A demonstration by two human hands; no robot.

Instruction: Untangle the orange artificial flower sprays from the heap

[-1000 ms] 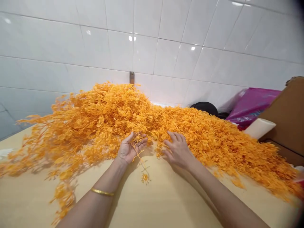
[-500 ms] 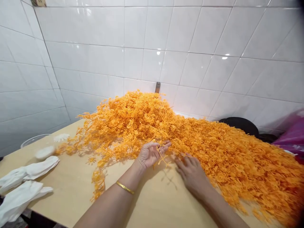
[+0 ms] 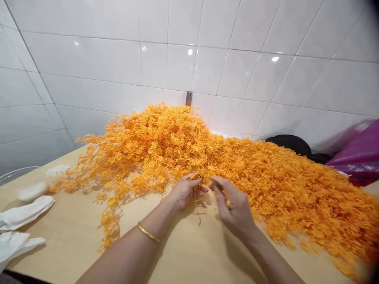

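Note:
My left hand (image 3: 186,192) pinches a thin orange plastic flower sprig (image 3: 196,205) between thumb and fingers, its bare stem hanging down over the table. Close by on the right, my right hand (image 3: 237,207) is raised a little, thumb and forefinger drawn together at the sprig's upper end. What sits in those right fingertips is blurred. Behind both hands rises a large heap of orange plastic flower sprigs (image 3: 160,146), spreading far to the right. A gold bangle (image 3: 148,232) circles my left wrist.
White gloves (image 3: 26,213) lie at the table's left edge, with a white oval object (image 3: 32,192) and a white flower-shaped piece (image 3: 57,170) behind them. Black round objects (image 3: 291,144) and a purple bag (image 3: 355,148) stand at the back right. A tiled wall (image 3: 177,67) closes off the back.
My right hand has lifted off the table edge of the heap and closed its fingers beside my left hand. The left hand still holds the sprig. The view has shifted slightly right.

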